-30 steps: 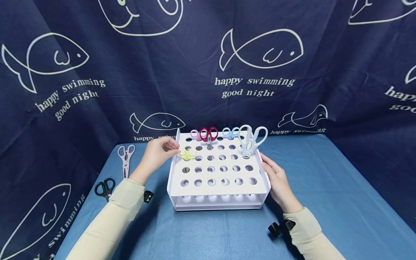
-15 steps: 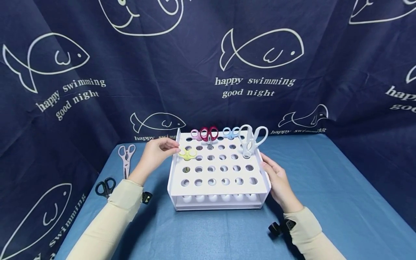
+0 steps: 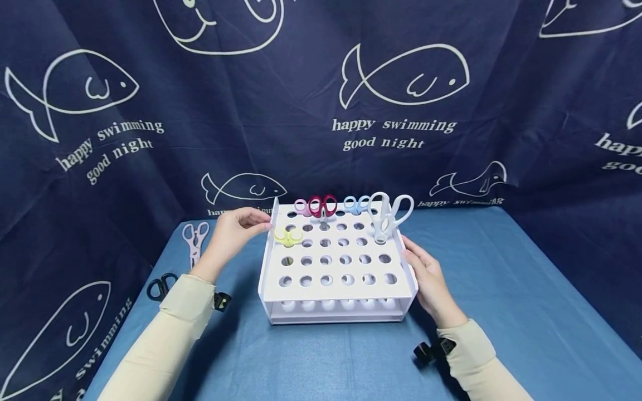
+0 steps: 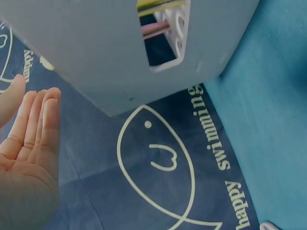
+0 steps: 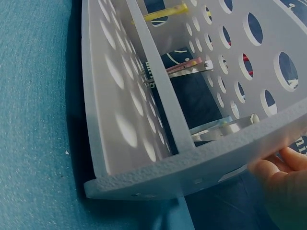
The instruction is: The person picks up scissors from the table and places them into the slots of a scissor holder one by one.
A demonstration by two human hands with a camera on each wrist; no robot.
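A white rack [image 3: 336, 291] with round holes stands on the table, holding several scissors. Yellow-handled scissors [image 3: 288, 238] sit upright in a hole at its left side. My left hand [image 3: 234, 236] hovers just left of them with fingers extended; the left wrist view shows the fingers [image 4: 36, 122] holding nothing, beside the rack's side panel [image 4: 100, 57]. My right hand [image 3: 428, 278] rests against the rack's right side; in the right wrist view, its fingertips [image 5: 288, 160] touch the outside of the side panel [image 5: 211, 165]. The remaining fingers are partly hidden there.
Pink [image 3: 301, 207], red [image 3: 322, 206], blue [image 3: 356, 205] and large pale scissors [image 3: 385, 220] stand in the rack's back part. Lilac scissors [image 3: 195, 239] and black scissors [image 3: 160, 287] lie at the table's left edge. A dark blue fish-print curtain [image 3: 301, 145] hangs behind.
My left hand has drawn back a little to the left from the yellow scissors, which stay in the rack. My right hand and the rack have kept their place.
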